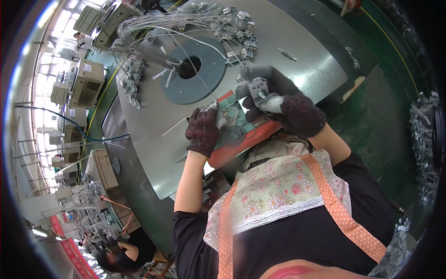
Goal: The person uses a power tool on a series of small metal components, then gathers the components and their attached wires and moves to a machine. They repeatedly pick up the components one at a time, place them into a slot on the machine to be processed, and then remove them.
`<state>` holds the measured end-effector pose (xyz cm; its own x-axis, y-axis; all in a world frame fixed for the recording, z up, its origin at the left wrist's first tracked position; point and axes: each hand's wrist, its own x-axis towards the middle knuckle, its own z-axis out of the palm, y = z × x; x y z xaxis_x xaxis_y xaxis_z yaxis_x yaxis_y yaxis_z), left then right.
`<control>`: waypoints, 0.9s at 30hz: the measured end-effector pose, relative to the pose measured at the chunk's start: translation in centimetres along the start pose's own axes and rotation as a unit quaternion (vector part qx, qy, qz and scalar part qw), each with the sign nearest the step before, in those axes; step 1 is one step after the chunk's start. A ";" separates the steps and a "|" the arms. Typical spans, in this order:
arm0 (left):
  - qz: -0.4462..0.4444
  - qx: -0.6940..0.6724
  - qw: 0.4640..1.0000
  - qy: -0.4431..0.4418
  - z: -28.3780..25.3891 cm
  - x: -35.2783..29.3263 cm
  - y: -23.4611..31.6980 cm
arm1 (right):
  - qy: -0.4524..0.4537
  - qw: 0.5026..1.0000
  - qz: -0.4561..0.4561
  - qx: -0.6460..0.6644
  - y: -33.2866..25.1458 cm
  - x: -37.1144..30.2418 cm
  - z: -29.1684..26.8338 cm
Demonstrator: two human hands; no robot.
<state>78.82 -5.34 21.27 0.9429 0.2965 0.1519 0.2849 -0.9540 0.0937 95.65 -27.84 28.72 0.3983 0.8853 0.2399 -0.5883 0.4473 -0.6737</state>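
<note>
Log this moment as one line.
right hand: holding metal part | left hand: at red-edged tray, grip unclear | slim tool: lying on table

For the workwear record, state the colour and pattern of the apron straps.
Orange with white polka dots; the apron straps show in the head view.

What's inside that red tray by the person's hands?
A coil of thin dark wire lies in the red tray, with something greenish beside it. The gloved left hand and right hand cover parts of the tray, so whatever is under them can't be seen.
</note>
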 end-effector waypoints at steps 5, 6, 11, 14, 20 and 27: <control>0.030 -0.036 0.999 0.018 0.6 0.3 -0.2 | 0.116 0.987 0.064 -0.088 -2.0 -0.8 0.5; 0.031 -0.050 0.998 0.021 0.6 0.3 -0.3 | 0.110 0.988 0.049 -0.092 -1.9 -1.0 0.3; -0.018 -0.159 0.987 -0.004 -1.1 0.0 -0.2 | 0.147 0.985 0.084 -0.013 -2.0 -1.6 -0.8; -0.097 -0.299 0.949 -0.016 -2.1 0.5 0.0 | 0.068 0.974 -0.019 0.215 0.6 -1.1 -2.2; -0.189 -0.203 0.960 -0.045 -5.5 3.4 -7.1 | -0.076 0.835 -0.028 -0.545 3.7 3.7 -0.9; -0.210 -0.018 0.975 -0.067 -0.7 3.4 -17.3 | -0.250 0.519 -0.037 -0.817 9.9 7.9 -2.3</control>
<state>77.03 12.18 20.85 0.7586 0.6505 -0.0375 0.6474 -0.7460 0.1558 94.60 -16.67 22.35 -0.0951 0.9784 0.1833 0.9594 0.1393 -0.2455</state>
